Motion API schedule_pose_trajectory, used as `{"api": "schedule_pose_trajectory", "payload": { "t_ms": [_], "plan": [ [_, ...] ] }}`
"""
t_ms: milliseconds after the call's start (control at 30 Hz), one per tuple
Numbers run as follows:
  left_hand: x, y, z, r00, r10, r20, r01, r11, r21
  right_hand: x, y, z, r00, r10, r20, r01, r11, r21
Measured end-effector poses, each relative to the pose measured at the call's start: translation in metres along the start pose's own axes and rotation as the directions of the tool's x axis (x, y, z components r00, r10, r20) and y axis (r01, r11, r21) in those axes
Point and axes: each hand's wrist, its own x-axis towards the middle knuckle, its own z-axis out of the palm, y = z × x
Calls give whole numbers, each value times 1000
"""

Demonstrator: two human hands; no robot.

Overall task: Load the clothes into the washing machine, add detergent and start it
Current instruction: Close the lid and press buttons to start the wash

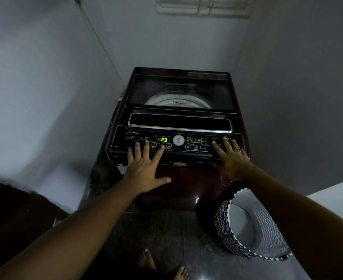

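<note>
Late stage by the look of it: washing machine (pixel 178 122) sits in the far corner, glass lid (pixel 179 91) down, panel lit, display (pixel 163 140) reads P3, so power is on and a program picked. Whether it is running yet, cannot tell. Detergent not in view, can't say if added. Clothes: drum rim shows through the lid but contents too dark to make out. Laundry basket (pixel 245 237) on the floor near right, black-white zigzag outside, pale lining visible, looks empty, so loading is likely done. Left hand (pixel 146 168) fingers spread apart, flat on the panel's near left edge, index tip at button 2 (pixel 161 145), just left of the Start/Pause key. Right hand (pixel 232 158) also splayed, holding nothing, resting on the panel's right end. Left to do, probably: press start
</note>
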Motion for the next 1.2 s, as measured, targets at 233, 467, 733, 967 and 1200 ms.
{"api": "schedule_pose_trajectory", "payload": {
  "t_ms": [233, 467, 733, 967, 1200],
  "plan": [
    [10, 30, -4, 993, -80, 85, 83, 996, -34, 0, 2, 2, 1000, -2, 16, 2, 1000, 21],
    [8, 31, 2, 989, -142, 46, 146, 985, -88, 0, 2, 1, 1000, -14, 14, 13, 999, 33],
    [8, 37, 0, 980, -194, 44, 197, 976, -92, 2, 2, 5, 1000, -10, 1, 10, 1000, 26],
    [11, 41, -2, 975, -209, 71, 216, 970, -109, 2, 2, 5, 1000, -6, 4, 6, 999, 33],
    [10, 43, -1, 976, -211, 49, 215, 972, -96, 1, 2, 5, 1000, -12, -7, 12, 999, 31]
  ]
}}
